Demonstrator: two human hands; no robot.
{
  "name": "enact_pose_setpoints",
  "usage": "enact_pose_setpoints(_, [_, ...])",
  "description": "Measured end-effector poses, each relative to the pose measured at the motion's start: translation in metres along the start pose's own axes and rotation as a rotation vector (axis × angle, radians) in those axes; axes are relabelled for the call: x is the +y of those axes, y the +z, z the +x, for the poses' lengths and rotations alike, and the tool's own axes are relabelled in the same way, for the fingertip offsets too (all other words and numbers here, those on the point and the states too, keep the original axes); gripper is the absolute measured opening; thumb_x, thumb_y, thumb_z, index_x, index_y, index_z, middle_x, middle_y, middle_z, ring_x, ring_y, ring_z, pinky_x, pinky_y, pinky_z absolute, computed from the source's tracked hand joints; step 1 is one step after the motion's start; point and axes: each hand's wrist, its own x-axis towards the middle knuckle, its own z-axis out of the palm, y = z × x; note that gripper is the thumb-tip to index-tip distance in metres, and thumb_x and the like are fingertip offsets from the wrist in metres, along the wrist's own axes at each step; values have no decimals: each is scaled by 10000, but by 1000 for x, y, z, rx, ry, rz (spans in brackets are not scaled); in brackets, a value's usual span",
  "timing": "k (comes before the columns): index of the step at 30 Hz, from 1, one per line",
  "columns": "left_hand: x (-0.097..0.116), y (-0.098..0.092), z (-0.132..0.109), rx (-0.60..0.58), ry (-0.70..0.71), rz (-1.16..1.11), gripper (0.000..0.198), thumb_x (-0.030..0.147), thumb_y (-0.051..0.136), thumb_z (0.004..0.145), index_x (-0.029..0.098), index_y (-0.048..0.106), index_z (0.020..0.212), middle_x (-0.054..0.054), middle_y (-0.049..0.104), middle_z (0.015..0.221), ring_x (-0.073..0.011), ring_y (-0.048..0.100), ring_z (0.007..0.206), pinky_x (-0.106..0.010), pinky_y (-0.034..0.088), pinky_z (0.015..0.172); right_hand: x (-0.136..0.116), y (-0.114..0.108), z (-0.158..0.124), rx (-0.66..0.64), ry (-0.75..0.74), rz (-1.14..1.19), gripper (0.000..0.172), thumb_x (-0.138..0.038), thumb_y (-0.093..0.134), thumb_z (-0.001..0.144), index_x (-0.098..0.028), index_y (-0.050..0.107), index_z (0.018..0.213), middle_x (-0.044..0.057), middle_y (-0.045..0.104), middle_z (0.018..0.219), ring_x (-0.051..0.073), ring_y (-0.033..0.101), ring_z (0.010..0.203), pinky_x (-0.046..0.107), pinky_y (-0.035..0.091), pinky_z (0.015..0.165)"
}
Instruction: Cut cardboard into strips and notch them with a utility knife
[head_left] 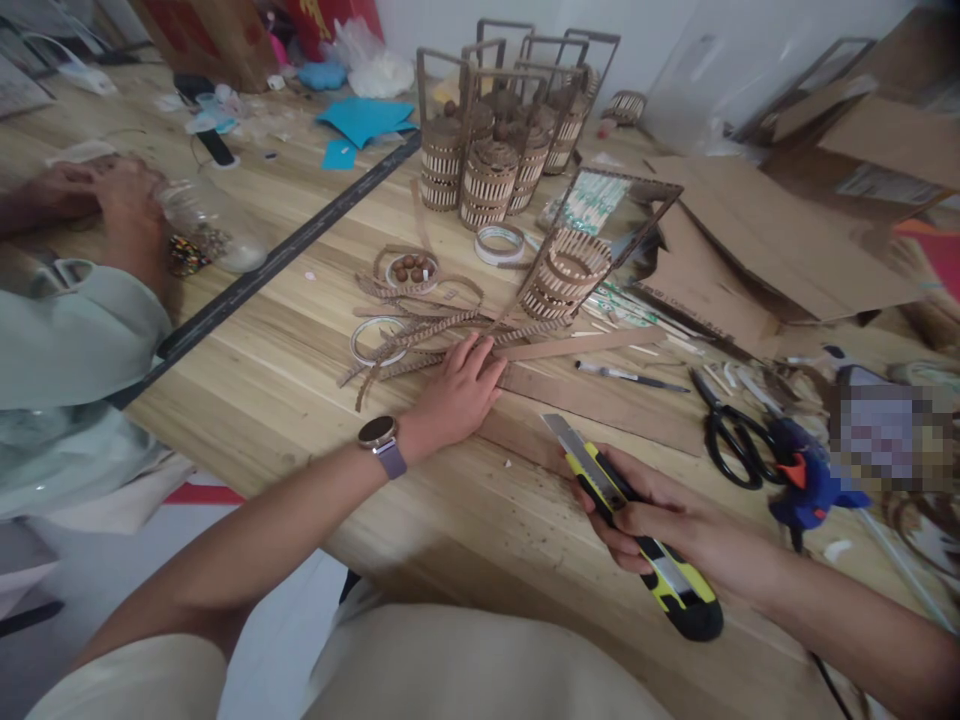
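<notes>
My right hand (637, 510) is wrapped round a yellow-and-black utility knife (679, 580), its blade out and pointing up and to the left. My left hand (461, 395) lies with fingers spread on the near ends of flat brown cardboard strips (592, 395). Thin corrugated cardboard strips (420, 335) lie in a loose tangle just beyond its fingertips. A roll of tape (379, 340) sits among them. Behind stands a small round lattice basket (566, 270) with a tall square handle.
Several similar handled baskets (487, 180) stand at the back. To the right lie a pen (630, 376), black-handled scissors (731, 430), a blue glue gun (810, 480) and a cardboard box (787, 250). At left, a co-worker's hands (127, 195) are beside a clear jar (217, 225).
</notes>
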Motion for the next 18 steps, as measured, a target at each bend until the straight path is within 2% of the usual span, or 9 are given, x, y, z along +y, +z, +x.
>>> enact_pose_setpoints(4, [1, -8, 2, -6, -8, 5, 431, 239, 473, 1000, 34, 496, 1378, -272, 382, 1528, -378, 269, 1473, -574, 286, 1173, -7, -2, 5, 49, -8, -237, 365, -446, 639, 807, -233, 452, 1036, -21, 507, 881, 61, 440, 551, 245, 398, 498])
enact_pose_setpoints(7, [6, -17, 9, 30, -25, 17, 410, 196, 447, 1003, 34, 502, 1375, -269, 382, 1528, -383, 266, 1473, -571, 282, 1176, -17, -7, 13, 80, -30, -655, 382, -610, 435, 907, -228, 429, 890, -36, 491, 731, 102, 483, 536, 273, 424, 516])
enact_pose_setpoints(10, [11, -19, 19, 56, -18, 20, 399, 190, 410, 1015, 48, 500, 1376, -261, 386, 1531, -362, 256, 1482, -571, 265, 1183, -28, -10, 23, 118, -104, -1163, 303, -496, 351, 967, -223, 466, 904, -9, 565, 656, 166, 586, 609, 295, 434, 586])
enact_pose_setpoints(13, [14, -9, 24, 15, 14, 18, 443, 244, 428, 1020, 60, 461, 1422, -244, 356, 1560, -360, 229, 1494, -572, 241, 1191, -34, -3, 34, 132, -75, -1573, 191, -317, 387, 969, -207, 518, 1055, 57, 695, 823, 214, 675, 741, 288, 406, 590])
enact_pose_setpoints(15, [14, -1, 24, -18, 9, 14, 493, 292, 448, 1018, 55, 432, 1450, -241, 333, 1575, -376, 209, 1498, -576, 230, 1192, -36, 5, 40, 113, -29, -1769, 189, -270, 394, 976, -203, 541, 1073, 82, 721, 943, 230, 699, 804, 280, 375, 565])
enact_pose_setpoints(18, [12, 8, 22, -28, -18, 18, 534, 328, 440, 1021, 48, 405, 1475, -236, 302, 1591, -407, 181, 1499, -582, 212, 1193, -37, 16, 48, 88, 17, -1896, 216, -276, 372, 1007, -201, 556, 1092, 78, 734, 967, 232, 712, 817, 278, 327, 527])
